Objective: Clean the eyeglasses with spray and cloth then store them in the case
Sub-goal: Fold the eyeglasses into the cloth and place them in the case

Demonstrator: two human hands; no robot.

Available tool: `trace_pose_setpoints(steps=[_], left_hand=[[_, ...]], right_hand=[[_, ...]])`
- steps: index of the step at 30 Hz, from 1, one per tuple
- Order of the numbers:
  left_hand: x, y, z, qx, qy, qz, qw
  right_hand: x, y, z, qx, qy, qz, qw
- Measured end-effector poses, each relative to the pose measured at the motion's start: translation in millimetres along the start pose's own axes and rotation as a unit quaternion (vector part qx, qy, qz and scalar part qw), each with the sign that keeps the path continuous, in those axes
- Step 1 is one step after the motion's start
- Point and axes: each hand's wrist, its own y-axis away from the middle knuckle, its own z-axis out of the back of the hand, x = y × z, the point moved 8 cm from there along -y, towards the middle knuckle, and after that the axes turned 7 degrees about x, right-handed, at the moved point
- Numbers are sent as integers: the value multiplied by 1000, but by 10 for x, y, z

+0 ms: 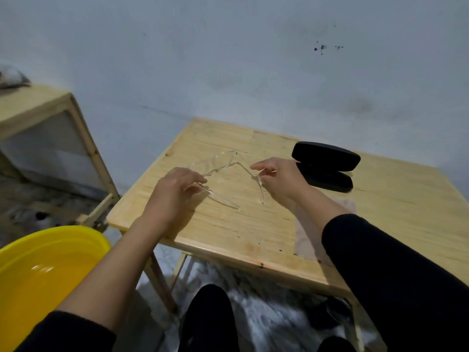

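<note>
Clear-framed eyeglasses (220,161) hang just above the wooden table (253,224), temples spread toward me. My left hand (175,191) pinches the left temple near its bend. My right hand (279,179) pinches the right temple. A black eyeglass case (327,163) lies open on the table just right of my right hand. A pale pinkish cloth (308,237) lies flat on the table under my right forearm. No spray bottle is in sight.
A yellow plastic basin (38,275) sits at the lower left, beside my left arm. A second wooden stand (45,118) is at the far left against the wall. My dark-clad knees show below the table's near edge.
</note>
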Motion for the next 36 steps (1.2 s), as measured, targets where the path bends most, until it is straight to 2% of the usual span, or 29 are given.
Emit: trace_pose_setpoints(steps=[7, 11, 15, 20, 25, 36], left_hand=[[50, -131, 40, -48, 17, -27, 998], [-12, -232, 109, -101, 69, -23, 992], [-242, -344, 56, -109, 134, -12, 985], [-599, -477, -238, -70, 223, 34, 972], [-1046, -490, -656, -11, 255, 31, 966], [-1515, -349, -1143, 73, 257, 27, 963]], right_hand=[[42, -92, -19, -45, -106, -1, 993], [132, -53, 244, -86, -76, 43, 992], [15, 138, 551, -99, -88, 17, 991], [-183, 567, 1045, -157, -51, 5, 986], [-484, 1113, 1372, -200, -29, -27, 979], [-947, 1727, 1451, -224, -50, -82, 970]])
